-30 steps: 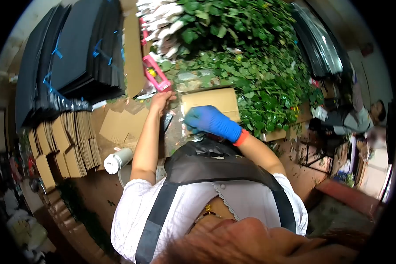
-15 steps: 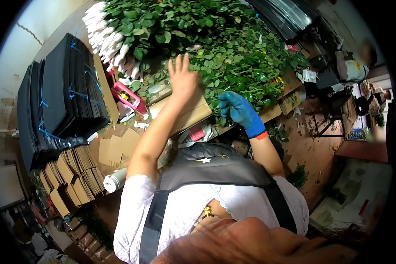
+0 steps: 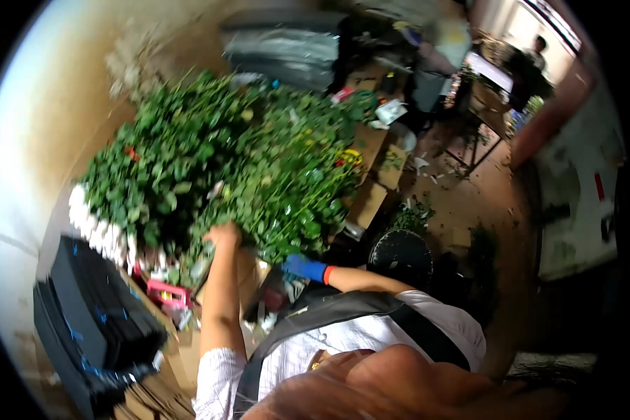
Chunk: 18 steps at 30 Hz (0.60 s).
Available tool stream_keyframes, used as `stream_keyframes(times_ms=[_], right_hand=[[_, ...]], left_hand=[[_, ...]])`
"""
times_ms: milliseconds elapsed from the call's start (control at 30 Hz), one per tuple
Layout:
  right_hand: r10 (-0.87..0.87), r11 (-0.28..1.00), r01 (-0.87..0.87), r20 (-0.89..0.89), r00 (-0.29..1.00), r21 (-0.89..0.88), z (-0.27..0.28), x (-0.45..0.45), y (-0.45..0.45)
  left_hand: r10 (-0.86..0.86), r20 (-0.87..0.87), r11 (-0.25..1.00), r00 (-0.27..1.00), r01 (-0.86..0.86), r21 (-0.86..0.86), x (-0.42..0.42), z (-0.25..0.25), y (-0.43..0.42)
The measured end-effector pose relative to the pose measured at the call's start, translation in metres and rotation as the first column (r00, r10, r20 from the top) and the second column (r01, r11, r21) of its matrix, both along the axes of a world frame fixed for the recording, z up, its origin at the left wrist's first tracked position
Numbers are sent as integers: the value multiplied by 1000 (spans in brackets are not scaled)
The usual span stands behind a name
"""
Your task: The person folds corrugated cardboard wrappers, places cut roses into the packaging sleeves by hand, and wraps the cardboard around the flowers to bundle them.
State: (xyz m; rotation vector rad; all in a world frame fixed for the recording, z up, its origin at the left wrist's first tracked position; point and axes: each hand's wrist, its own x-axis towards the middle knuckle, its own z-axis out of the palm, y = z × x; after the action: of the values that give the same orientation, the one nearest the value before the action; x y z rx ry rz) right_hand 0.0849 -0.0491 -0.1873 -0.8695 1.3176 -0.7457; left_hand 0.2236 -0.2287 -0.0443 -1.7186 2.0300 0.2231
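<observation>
My bare left hand (image 3: 224, 234) is at the near edge of a wide heap of green leafy stems (image 3: 280, 189); its fingers are blurred, and what they touch is unclear. My right hand (image 3: 305, 267), in a blue glove with a red cuff, lies low against the near right edge of the leaves, its fingertips hidden. Between my forearms is a brown cardboard piece (image 3: 250, 280). A pink tape dispenser (image 3: 168, 295) lies left of my left forearm. White-wrapped bundle ends (image 3: 101, 231) line the left side of the heap.
Black sheets (image 3: 105, 315) tied with blue string stand at lower left, near folded cardboard (image 3: 154, 399). Cardboard boxes (image 3: 367, 203) and a round dark stool (image 3: 400, 257) are on the right. Behind are a plastic-wrapped stack (image 3: 283, 56) and a person (image 3: 444, 56).
The view has swung to the right. My left hand went from the pink dispenser, over the cardboard with fingers spread, to the leaves' edge. My gloved hand rose off the cardboard, then lowered beside the leaves.
</observation>
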Motion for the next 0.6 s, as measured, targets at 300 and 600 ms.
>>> stream_keyframes(times_ms=[300, 600], right_hand=[[-80, 996, 81, 24, 996, -23, -35, -9, -2], [460, 881, -263, -574, 678, 394, 75, -54, 32]], left_hand=[[-229, 307, 948, 924, 140, 286, -24, -16, -31], [-219, -252, 973, 943, 231, 19, 26, 10, -46]])
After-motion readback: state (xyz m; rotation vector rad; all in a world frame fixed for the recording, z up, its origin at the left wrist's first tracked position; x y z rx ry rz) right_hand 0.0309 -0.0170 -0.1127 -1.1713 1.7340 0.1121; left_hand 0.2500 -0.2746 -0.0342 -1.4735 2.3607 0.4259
